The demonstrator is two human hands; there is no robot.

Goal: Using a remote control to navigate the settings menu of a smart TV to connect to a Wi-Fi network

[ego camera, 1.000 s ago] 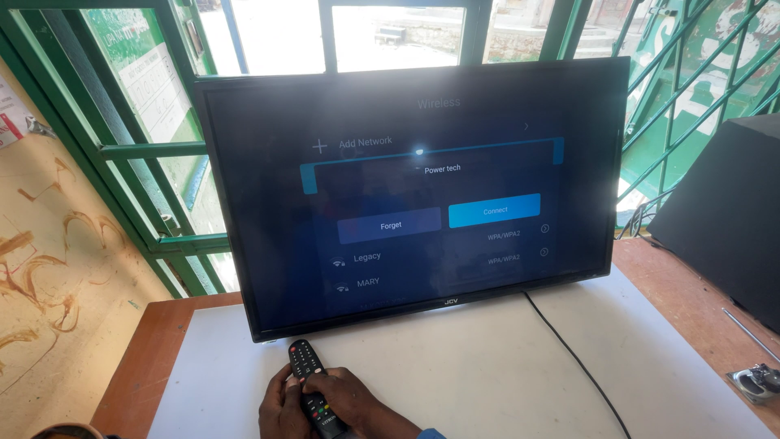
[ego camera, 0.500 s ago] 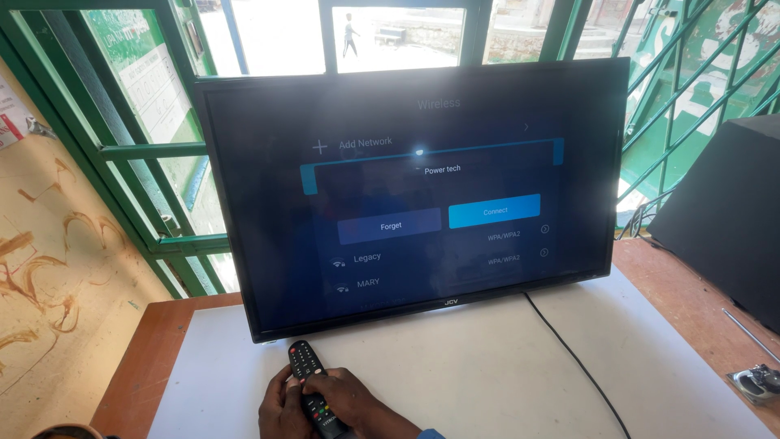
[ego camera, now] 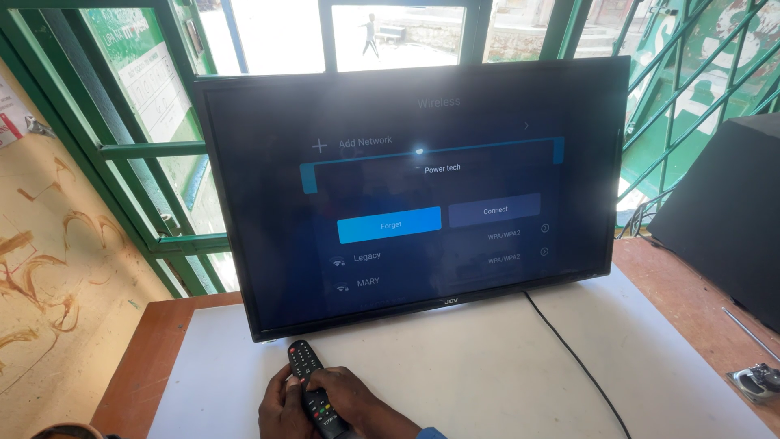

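Pale sign (ego camera: 150, 77) behind green window bars upper left, black remote (ego camera: 313, 390) with coloured buttons low on white desk (ego camera: 487, 366) before TV (ego camera: 414, 187), fingers of left hand (ego camera: 280, 406) and right hand (ego camera: 349, 398) grasping it

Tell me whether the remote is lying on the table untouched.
No: the black remote is gripped by both the left hand and right hand just below the television.

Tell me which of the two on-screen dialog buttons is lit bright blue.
The left button on the television screen is bright blue; the right button beside it is a dull, dark blue-grey.
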